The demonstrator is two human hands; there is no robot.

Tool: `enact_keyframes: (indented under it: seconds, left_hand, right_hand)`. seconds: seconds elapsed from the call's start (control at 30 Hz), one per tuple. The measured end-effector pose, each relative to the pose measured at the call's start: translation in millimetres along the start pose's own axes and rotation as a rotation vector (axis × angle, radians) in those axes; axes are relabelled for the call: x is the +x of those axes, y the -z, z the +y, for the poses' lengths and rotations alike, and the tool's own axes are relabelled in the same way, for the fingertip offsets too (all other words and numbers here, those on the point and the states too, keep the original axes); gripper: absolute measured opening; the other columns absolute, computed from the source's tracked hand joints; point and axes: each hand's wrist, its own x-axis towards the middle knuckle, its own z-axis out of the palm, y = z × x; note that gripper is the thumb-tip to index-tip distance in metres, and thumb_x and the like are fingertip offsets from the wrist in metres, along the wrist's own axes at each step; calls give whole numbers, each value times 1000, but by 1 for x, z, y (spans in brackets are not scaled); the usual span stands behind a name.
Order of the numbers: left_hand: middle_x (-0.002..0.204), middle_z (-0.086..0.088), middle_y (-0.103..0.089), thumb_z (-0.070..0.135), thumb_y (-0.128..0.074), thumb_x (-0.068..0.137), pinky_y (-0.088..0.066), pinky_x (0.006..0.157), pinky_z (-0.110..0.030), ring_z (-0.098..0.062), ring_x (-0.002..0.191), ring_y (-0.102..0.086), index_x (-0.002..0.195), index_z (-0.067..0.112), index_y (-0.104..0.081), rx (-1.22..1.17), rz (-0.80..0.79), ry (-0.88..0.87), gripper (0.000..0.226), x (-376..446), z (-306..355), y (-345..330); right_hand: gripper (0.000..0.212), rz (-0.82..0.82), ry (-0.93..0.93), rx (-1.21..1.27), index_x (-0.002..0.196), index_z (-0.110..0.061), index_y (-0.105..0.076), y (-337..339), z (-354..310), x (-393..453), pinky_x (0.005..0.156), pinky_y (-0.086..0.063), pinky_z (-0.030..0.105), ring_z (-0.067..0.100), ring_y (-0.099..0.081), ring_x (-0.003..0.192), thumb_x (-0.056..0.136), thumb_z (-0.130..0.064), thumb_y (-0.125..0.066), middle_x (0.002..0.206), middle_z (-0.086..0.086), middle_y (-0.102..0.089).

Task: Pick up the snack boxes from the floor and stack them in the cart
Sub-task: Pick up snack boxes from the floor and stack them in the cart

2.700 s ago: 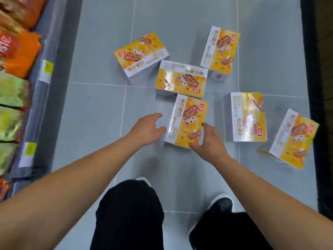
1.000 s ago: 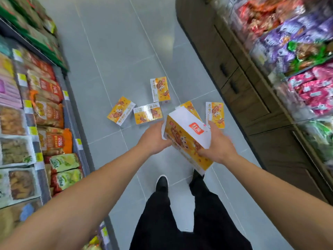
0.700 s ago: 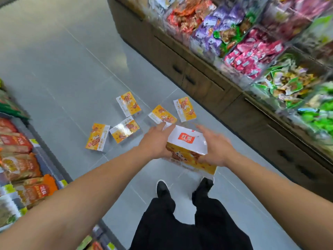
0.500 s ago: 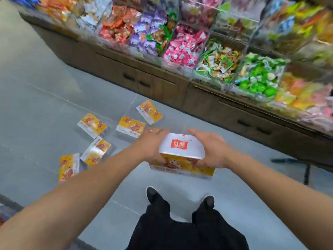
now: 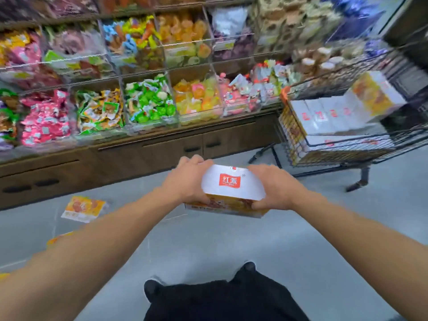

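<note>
Both hands (image 5: pixel 231 185) forward, fingers (image 5: pixel 259 206) curled

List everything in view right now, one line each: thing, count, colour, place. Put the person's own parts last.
held snack box: one, white top with red logo, orange sides, centre, gripped between both hands.
snack boxes on the floor: one clear, a second partly hidden by the left forearm, orange and white, lower left.
cart: one, black wire, right, on the floor.
stacked snack boxes: several, exact count blurred, white and orange, inside the cart.
candy bins: many, clear with mixed-colour wrapped sweets, on shelves across the top.
cabinet: one run, dark brown, below the bins.
floor: grey tiles.
left hand: on the box's left end.
right hand: on its right end.
legs and shoes: black, bottom centre.
</note>
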Motion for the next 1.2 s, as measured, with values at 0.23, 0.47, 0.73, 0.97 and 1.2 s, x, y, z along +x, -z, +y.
enact_keyframes:
  seconds: [0.23, 0.47, 0.73, 0.97, 1.2]
  left_hand:
    - [121, 6, -45, 85, -66, 42, -51, 83, -48, -26, 113, -44, 129, 38, -36, 77, 120, -181, 103, 131, 120, 40]
    - [123, 4, -45, 75, -73, 50, -50, 86, -53, -29, 115, -44, 136, 37, -32, 65, 174, -355, 102, 285, 198, 65]
    - [135, 4, -40, 85, -58, 53, -44, 97, -53, -28, 124, -37, 142, 36, -30, 56, 48, -507, 105, 454, 238, 93]
    - [131, 6, -38, 81, -66, 56, -49, 88, -54, -28, 122, -38, 140, 39, -28, 116, -31, -599, 101, 561, 278, 92]
    - [141, 1, -25, 40, -84, 63, -53, 85, -53, -34, 133, -27, 143, 38, -26, 219, -133, -588, 100, 653, 354, 70]
  right_hand:
    - [85, 170, -135, -44, 128, -27, -43, 73, 140, -30, 83, -50, 40, 27, -57, 104, 57, -64, -70, 118, 0, -59]
    - [101, 249, -322, -82, 147, -20, -34, 135, 257, -11, 104, -42, 41, 28, -48, 126, 62, -58, -74, 141, 4, -51]
    - [107, 247, -506, 11, 153, -21, -26, 176, 356, 56, 112, -31, 36, 26, -41, 132, 64, -63, -68, 149, 2, -42]
    - [109, 261, -609, 92, 153, -22, -21, 174, 435, 91, 111, -35, 41, 25, -40, 132, 66, -67, -70, 147, 1, -42]
    - [117, 142, -633, 159, 154, -31, 0, 163, 537, 118, 104, -39, 44, 29, -42, 121, 63, -70, -63, 146, 2, -40]
